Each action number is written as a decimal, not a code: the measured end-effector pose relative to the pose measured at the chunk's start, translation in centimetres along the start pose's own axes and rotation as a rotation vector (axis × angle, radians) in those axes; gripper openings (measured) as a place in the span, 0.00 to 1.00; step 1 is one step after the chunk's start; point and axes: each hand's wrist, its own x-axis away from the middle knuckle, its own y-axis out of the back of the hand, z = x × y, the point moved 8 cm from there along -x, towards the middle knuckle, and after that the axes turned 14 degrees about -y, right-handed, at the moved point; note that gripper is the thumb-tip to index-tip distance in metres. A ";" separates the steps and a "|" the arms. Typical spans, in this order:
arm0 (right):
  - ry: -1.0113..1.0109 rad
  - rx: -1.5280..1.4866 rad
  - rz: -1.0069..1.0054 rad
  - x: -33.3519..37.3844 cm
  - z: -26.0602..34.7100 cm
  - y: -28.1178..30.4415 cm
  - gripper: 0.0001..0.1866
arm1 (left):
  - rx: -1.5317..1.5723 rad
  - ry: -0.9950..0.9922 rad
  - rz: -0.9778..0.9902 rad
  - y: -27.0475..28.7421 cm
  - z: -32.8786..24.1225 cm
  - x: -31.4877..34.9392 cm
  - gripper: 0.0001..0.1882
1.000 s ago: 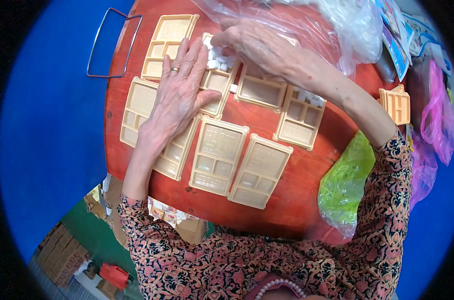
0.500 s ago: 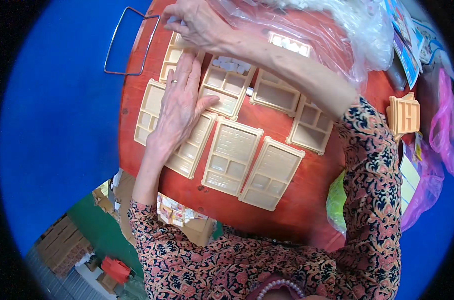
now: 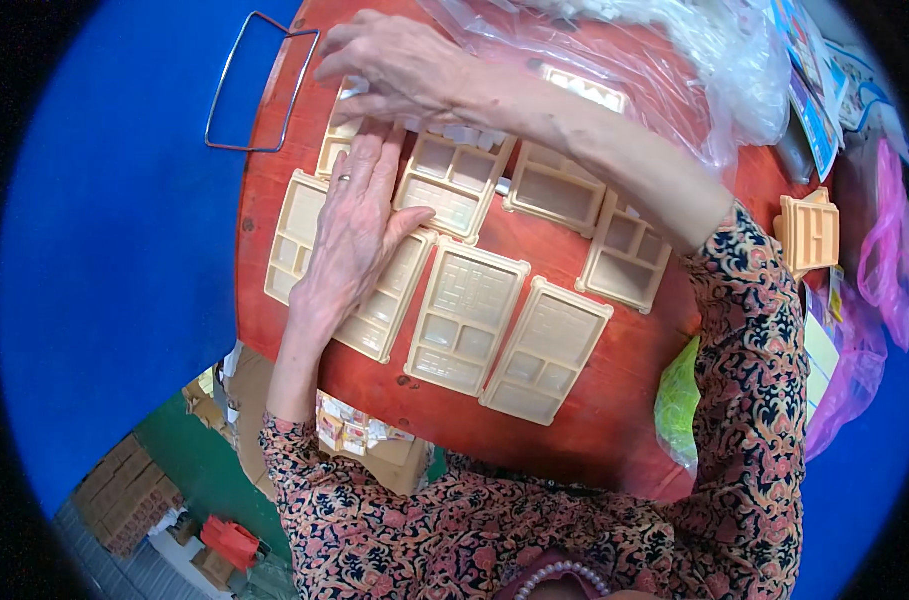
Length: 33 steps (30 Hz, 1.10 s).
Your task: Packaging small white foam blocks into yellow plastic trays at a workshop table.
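red table (image 3: pixel 575 440): left hand (image 3: pixel 353 225) flat over beige trays (image 3: pixel 383 307), apparently steadying them; right hand (image 3: pixel 395 72), upper left of frame, grip cannot be told.

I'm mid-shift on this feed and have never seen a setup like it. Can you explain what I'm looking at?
There is no machine: these are a person's own two bare hands. The view comes from a wide camera worn on the head, looking down, so straight edges bend near the rim.

On a red table lie several cream divided trays; some hold small white pieces. Clear plastic lies at the far side, and a green bag is near the right sleeve.

The left hand lies flat across the trays. The right hand is just beyond its fingertips, over the far-left tray, fingers apart; whether it holds anything is unclear.
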 end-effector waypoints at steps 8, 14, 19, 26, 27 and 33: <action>-0.432 -0.816 -0.371 -1.7 -6.0 12.7 0.07 | 0.066 -0.017 -0.283 4.2 1.6 0.7 0.19; -0.736 -0.614 -0.792 3.4 -17.0 19.8 0.09 | -0.197 -0.087 -0.249 3.2 2.7 -2.1 0.25; -0.460 0.301 -0.219 -0.3 -17.4 17.7 0.10 | -0.247 -0.093 -0.246 3.6 4.4 -5.0 0.27; -0.219 0.743 0.124 -0.7 -18.3 12.3 0.25 | -0.198 -0.074 -0.261 4.3 4.7 -4.7 0.22; -0.008 0.771 0.012 0.5 -19.6 13.2 0.25 | -0.176 -0.100 -0.279 3.8 4.2 -5.9 0.22; 0.140 0.796 -0.081 1.2 -16.7 10.1 0.25 | -0.136 -0.075 -0.218 4.0 5.6 -3.4 0.20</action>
